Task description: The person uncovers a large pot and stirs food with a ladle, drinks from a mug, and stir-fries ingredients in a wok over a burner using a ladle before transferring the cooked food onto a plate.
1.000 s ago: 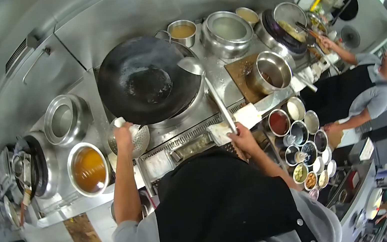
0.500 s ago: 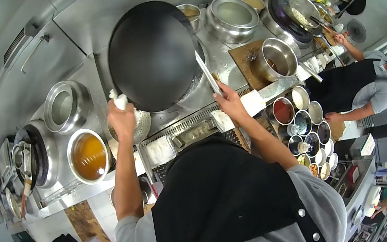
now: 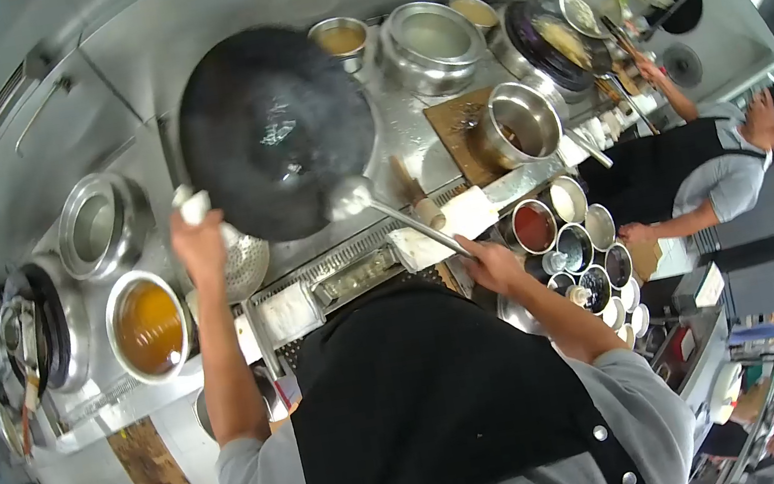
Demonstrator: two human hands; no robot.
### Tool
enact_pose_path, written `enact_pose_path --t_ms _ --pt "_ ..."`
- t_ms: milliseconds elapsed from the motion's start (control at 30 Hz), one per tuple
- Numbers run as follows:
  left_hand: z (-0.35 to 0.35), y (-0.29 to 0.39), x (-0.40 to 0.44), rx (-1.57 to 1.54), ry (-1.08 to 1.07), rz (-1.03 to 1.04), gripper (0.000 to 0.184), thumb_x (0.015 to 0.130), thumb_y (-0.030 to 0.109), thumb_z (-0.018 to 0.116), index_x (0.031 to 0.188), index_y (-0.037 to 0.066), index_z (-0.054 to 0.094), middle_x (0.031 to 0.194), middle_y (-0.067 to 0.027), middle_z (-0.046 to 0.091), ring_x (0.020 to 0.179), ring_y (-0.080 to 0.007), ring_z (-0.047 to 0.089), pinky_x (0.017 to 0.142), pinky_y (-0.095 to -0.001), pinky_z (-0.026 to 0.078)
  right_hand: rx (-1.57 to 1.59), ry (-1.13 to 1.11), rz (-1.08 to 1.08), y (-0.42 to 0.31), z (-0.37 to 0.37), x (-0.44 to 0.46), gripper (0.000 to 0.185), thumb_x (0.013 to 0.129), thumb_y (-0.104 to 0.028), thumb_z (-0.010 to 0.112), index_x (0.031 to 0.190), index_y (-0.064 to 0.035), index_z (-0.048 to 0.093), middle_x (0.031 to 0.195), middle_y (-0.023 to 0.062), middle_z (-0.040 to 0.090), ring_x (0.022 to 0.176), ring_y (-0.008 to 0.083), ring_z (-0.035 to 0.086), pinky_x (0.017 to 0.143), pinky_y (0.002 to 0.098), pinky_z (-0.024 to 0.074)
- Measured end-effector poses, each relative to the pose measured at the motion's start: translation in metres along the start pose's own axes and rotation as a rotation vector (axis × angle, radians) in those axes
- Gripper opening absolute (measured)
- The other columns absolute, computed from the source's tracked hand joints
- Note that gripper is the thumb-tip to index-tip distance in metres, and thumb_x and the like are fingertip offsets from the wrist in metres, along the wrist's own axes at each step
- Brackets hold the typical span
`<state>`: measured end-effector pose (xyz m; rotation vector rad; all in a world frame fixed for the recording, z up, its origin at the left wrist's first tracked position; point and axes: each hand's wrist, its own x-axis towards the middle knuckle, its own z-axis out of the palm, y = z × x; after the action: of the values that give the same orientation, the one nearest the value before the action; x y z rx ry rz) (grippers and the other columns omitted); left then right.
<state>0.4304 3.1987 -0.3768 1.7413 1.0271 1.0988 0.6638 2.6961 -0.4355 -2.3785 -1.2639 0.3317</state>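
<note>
A large black wok (image 3: 271,149) shows its steaming, shiny inside. At its near left rim, my left hand (image 3: 200,241) is closed around a white cloth (image 3: 193,207). My right hand (image 3: 494,264) grips the end of a long metal ladle (image 3: 415,224), whose bowl lies at the wok's near right edge. Beside the left forearm, partly under the wok, rests a perforated strainer (image 3: 247,264). A pot of orange-brown liquid (image 3: 149,326) stands left of the left forearm.
A co-worker (image 3: 691,179) at the right holds a tool over another wok (image 3: 551,49). Metal pots, including one on a brown board (image 3: 460,141), stand right of my wok. Several seasoning containers (image 3: 533,226) are near my right arm. A lidless pot (image 3: 96,227) stands left.
The wok was tilted up half a second ago and has come down, its shiny inside visible again. The ladle bowl has moved to the near right rim. Steam now rises.
</note>
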Motion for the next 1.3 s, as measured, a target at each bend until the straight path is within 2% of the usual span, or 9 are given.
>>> enact_pose_path --t_ms 167,300,367,633,733,900,967,1133,1300 --pt "0.006 -0.03 -0.018 -0.101 0.03 -0.423 0.026 0.077 0.009 0.069 0.099 -0.004 0.069 0.087 -0.0123 0.07 0.074 -0.0246 0.067 0.065 -0.0407 0.053 0.432 0.092 0.443 0.018 -0.001 -0.096 0.052 0.096 -0.019 0.067 0.146 -0.0112 0.054 0.094 0.021 0.072 0.077 0.0284 0.07 0.074 0.0435 0.0549" --pt "0.071 -0.1 -0.045 0.531 -0.168 -0.222 0.03 0.081 0.019 0.069 0.098 -0.005 0.069 0.094 -0.0146 0.072 0.088 -0.0288 0.068 0.08 -0.0423 0.053 0.554 0.33 0.338 0.025 0.022 -0.041 0.052 0.094 -0.017 0.07 0.143 -0.0049 0.055 0.101 0.0241 0.072 0.089 0.0285 0.07 0.083 0.04 0.0542" --pt "0.116 -0.028 -0.076 -0.335 0.162 -0.615 0.026 0.083 0.015 0.069 0.104 0.0 0.066 0.089 -0.0095 0.069 0.073 -0.022 0.067 0.063 -0.0362 0.053 0.568 0.271 0.317 0.035 0.024 -0.012 0.055 0.092 -0.015 0.07 0.142 -0.0023 0.054 0.108 0.0265 0.072 0.1 0.0348 0.071 0.089 0.042 0.0538" --pt "0.099 -0.027 -0.123 0.068 0.058 -0.839 0.073 0.097 0.075 0.05 0.08 0.005 0.067 0.073 -0.0032 0.054 0.067 -0.0182 0.049 0.053 -0.0383 0.042 0.562 0.288 0.33 0.098 0.068 0.031 0.05 0.091 -0.015 0.069 0.136 0.0019 0.055 0.102 0.0229 0.073 0.095 0.0325 0.071 0.09 0.0437 0.0546" --pt "0.038 -0.039 -0.191 -0.379 0.065 -0.647 0.048 0.094 0.041 0.072 0.114 -0.003 0.071 0.098 -0.0065 0.067 0.081 -0.0163 0.061 0.072 -0.0324 0.052 0.575 0.225 0.32 0.069 0.039 0.02 0.054 0.092 -0.019 0.07 0.137 0.0042 0.052 0.114 0.0272 0.07 0.106 0.0373 0.068 0.096 0.0439 0.0518" --pt "-0.089 -0.029 -0.314 -0.252 0.039 -0.777 0.037 0.081 0.01 0.07 0.117 0.002 0.069 0.101 -0.0075 0.069 0.09 -0.0202 0.065 0.077 -0.0368 0.055 0.627 -0.144 0.199 -0.04 -0.006 0.052 0.052 0.092 -0.025 0.075 0.134 -0.0004 0.056 0.091 0.0142 0.063 0.083 0.0237 0.061 0.079 0.0378 0.0518" --pt "-0.119 -0.02 -0.353 -0.224 0.067 -0.804 0.041 0.077 0.007 0.074 0.117 0.001 0.069 0.101 -0.0081 0.07 0.09 -0.0203 0.066 0.079 -0.0373 0.055 0.646 -0.085 -0.177 -0.092 0.014 0.073 0.05 0.094 -0.016 0.073 0.139 -0.0033 0.056 0.074 0.0015 0.056 0.058 0.0124 0.052 0.055 0.0311 0.0452" --pt "-0.178 -0.108 -0.447 0.19 0.018 -0.7 0.05 0.075 0.015 0.081 0.12 -0.001 0.066 0.104 -0.0175 0.075 0.095 -0.0312 0.071 0.087 -0.0426 0.055 0.848 -0.581 -0.222 -0.248 0.054 0.106 0.051 0.096 -0.011 0.07 0.144 -0.0063 0.056 0.073 -0.0016 0.056 0.053 0.0059 0.05 0.049 0.0236 0.0416" --pt "-0.232 -0.278 -0.58 0.292 -0.017 -1.187 0.048 0.073 0.026 0.083 0.111 0.0 0.072 0.109 -0.0256 0.074 0.105 -0.0405 0.072 0.09 -0.0466 0.057 0.673 -0.794 -0.207 -0.363 0.131 0.138 0.059 0.096 -0.011 0.069 0.152 -0.0122 0.052 0.071 -0.0018 0.054 0.052 0.0073 0.048 0.046 0.0252 0.0409"
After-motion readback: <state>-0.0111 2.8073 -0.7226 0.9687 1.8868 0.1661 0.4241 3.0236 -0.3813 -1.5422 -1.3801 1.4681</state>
